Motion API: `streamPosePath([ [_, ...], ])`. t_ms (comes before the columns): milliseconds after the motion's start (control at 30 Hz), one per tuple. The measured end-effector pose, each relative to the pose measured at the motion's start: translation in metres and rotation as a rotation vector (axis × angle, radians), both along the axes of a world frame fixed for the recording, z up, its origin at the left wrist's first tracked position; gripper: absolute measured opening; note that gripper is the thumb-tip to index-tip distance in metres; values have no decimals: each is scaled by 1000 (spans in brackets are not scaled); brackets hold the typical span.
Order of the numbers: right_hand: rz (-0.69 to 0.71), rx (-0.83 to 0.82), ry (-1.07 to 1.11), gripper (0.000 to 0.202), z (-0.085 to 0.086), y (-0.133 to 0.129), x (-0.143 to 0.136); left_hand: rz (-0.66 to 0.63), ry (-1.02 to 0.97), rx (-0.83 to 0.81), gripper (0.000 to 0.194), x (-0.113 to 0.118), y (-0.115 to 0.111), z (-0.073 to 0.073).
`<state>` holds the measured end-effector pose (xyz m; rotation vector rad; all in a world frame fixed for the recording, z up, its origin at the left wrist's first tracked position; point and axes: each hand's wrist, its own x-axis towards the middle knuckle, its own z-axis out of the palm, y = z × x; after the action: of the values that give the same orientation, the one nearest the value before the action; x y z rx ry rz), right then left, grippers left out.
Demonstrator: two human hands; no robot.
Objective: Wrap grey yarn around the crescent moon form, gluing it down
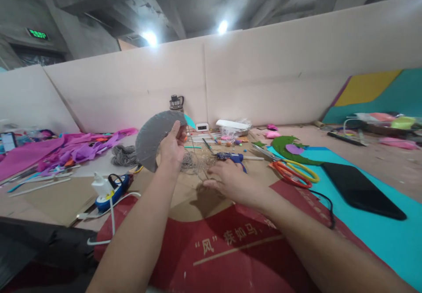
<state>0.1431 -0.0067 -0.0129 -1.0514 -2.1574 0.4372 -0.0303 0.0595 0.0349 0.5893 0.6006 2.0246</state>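
Note:
My left hand (173, 145) is closed on the edge of a grey fan-shaped piece (153, 137), its surface covered in what looks like wound grey yarn. From that piece a thin strand of grey yarn (195, 154) runs down to my right hand (227, 178), whose fingertips are pinched around it low over the brown paper. Behind the hands lies a loose tangle of the same yarn (187, 161). Just beyond my right hand is a blue glue gun (231, 156), partly hidden by the fingers. A grey yarn bundle (124, 155) rests left of the fan-shaped piece.
Red-and-brown paper (211, 258) covers the table before me. Right are scissors with red and yellow handles (293, 174), a black phone-like slab (362, 192) and a green felt shape (286, 148). A blue power strip (112, 194) and purple fabric (75, 148) lie left; a bottle (176, 103) stands behind.

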Motion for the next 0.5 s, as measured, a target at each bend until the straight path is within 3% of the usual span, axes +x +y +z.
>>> streamPosePath([
  [67,-91,-9,111,27,6,4,3,-21,15,-7,10,8,-1,-2],
  [133,-112,-43,303,34,12,10,8,-67,54,-21,9,18,-4,-5],
  [300,-94,-19,723,31,20,26,22,-258,182,-16,16,48,-20,-13],
  [500,-91,-33,840,18,26,34,30,-398,306,-26,22,67,-37,-16],
])
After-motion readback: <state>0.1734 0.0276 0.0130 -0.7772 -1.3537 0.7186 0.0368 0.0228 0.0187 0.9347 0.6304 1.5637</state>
